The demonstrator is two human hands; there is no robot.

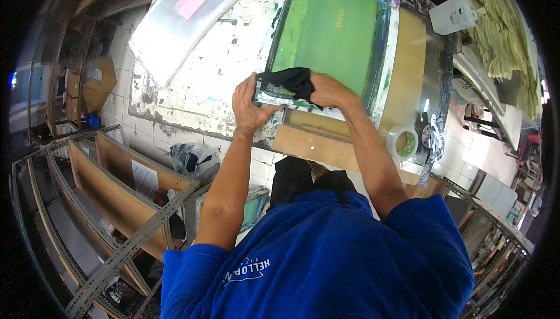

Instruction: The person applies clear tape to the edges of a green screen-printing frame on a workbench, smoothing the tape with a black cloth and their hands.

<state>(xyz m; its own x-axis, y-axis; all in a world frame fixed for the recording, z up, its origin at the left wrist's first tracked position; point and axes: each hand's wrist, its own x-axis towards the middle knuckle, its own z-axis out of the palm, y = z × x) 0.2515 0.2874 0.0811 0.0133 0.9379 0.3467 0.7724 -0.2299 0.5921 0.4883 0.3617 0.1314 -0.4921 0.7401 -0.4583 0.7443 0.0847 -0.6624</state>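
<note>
A screen-printing frame (389,44) with green mesh (326,27) lies on the worktable in front of me. Its near left corner is in my left hand (249,107), the thumb stretched along the near edge and the fingers at the left side. My right hand (331,91) is closed on a black cloth (291,81), pressed against the near end of the frame. Part of the cloth drapes over the near left corner, close to my left fingers. The right fingertips are partly hidden by the cloth.
Left of the frame, clear plastic sheets (175,33) with a pink note (191,2) lie on the stained white tabletop (227,56). A tape roll (401,143) sits near right; a white plastic jug (452,15) stands far right. Metal-framed shelves (134,231) flank the lower left.
</note>
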